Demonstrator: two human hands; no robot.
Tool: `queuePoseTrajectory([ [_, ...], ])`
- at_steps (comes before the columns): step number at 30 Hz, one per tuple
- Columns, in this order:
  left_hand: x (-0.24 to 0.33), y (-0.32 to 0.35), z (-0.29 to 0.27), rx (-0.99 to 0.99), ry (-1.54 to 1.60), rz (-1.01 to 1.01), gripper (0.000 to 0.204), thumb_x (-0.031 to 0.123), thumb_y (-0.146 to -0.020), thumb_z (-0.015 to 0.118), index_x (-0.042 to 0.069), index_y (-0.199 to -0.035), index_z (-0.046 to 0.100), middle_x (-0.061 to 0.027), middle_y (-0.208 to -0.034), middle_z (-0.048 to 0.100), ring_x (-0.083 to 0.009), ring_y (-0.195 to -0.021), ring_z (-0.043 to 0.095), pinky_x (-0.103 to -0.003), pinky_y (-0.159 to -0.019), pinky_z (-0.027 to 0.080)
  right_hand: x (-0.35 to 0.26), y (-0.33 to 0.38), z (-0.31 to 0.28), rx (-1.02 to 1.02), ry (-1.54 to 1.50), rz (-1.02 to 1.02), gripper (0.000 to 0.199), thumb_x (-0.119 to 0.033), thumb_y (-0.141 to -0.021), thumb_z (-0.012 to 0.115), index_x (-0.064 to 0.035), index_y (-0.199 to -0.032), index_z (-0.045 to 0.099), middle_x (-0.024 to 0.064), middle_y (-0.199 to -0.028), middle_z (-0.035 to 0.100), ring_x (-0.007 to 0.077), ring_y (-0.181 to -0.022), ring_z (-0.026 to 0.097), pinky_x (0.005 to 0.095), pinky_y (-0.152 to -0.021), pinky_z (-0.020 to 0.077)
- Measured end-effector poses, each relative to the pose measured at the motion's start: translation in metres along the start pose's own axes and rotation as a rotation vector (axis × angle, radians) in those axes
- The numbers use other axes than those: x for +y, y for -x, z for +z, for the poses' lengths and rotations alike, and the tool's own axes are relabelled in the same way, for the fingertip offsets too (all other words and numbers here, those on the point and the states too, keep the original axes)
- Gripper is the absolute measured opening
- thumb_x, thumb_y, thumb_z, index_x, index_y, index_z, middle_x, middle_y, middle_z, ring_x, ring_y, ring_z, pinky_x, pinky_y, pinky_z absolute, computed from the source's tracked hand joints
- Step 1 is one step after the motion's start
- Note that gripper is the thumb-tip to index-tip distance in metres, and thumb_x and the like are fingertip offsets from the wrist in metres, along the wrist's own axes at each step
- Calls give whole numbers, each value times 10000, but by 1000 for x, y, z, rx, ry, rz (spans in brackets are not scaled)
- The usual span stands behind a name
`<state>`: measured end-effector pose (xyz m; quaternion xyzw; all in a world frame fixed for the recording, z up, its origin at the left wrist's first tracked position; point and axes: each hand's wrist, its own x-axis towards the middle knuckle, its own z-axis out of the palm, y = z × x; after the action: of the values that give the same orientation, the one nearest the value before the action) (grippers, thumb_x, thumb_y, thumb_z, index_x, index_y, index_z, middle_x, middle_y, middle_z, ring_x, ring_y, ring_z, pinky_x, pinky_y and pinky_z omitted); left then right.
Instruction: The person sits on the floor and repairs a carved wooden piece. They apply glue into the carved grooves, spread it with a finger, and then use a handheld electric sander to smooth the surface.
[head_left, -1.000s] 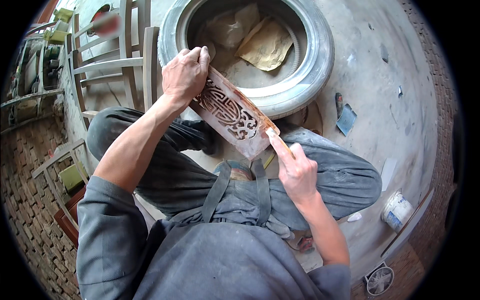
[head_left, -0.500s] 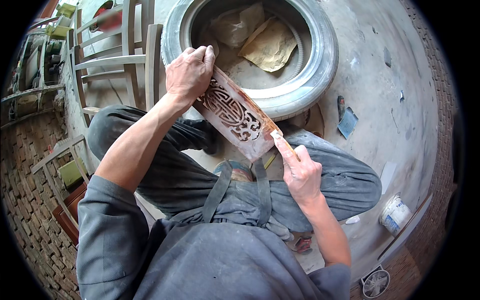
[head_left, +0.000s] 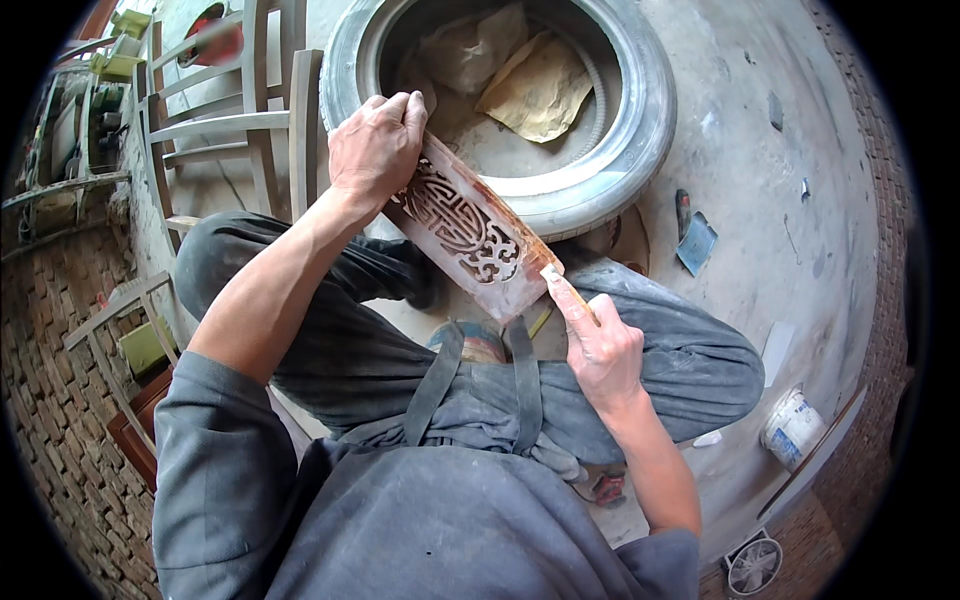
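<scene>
A carved wooden panel (head_left: 448,225) with fretwork cut-outs and a dusty pale face slants across the middle, its long brown edge beside a tyre (head_left: 345,60). My left hand (head_left: 377,150) is closed over the panel's upper end. At the lower end, my right hand (head_left: 606,350) is closed with its index finger stretched along a slim yellowish piece (head_left: 588,305), perhaps a stick or folded strip; the fingers hide most of it. The whitened fingertip touches the panel's corner.
Inside the tyre lie a crumpled brown paper (head_left: 540,88) and a hose. Wooden chair frames (head_left: 270,120) stand at the left. On the floor to the right are a blue sheet (head_left: 697,243), a dark-handled tool (head_left: 682,212), a white bucket (head_left: 793,428) and a small fan (head_left: 753,566).
Almost nothing differs. My left hand and the panel's upper end have shifted very slightly left; my right hand stays at the lower corner.
</scene>
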<state>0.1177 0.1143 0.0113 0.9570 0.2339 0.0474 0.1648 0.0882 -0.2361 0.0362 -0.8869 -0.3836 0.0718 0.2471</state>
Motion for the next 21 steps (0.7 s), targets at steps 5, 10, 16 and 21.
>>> queuePoseTrajectory([
  [5,3,-1,0,21,29,7,398,393,-1104,493,78,-1079,736,-169,-1023,725,-397,-985,701,-488,-887,539,0,-16,11,28,6,-25,703,36,-830,702,-270,-1461,661,44,-770,478,228,-519,581,392,-478,526],
  [10,3,-1,-2,14,31,10,397,392,-1102,498,77,-1082,739,-171,-1041,730,-401,-988,704,-486,-886,542,-2,-10,4,18,11,-12,650,10,-872,711,-273,-1456,665,43,-764,477,227,-523,587,391,-471,521],
  [16,1,-3,-1,26,39,18,392,390,-1098,503,78,-1078,739,-179,-1034,731,-401,-978,706,-484,-880,545,-3,-21,3,1,30,-22,613,-2,-883,704,-257,-1440,675,50,-766,476,239,-535,600,396,-478,523],
  [21,3,-1,-1,-7,20,4,407,398,-1101,499,66,-1070,734,-177,-1023,731,-401,-974,708,-485,-880,547,-9,-26,9,37,25,-35,650,30,-861,684,-256,-1445,670,53,-766,477,241,-534,598,393,-486,527],
])
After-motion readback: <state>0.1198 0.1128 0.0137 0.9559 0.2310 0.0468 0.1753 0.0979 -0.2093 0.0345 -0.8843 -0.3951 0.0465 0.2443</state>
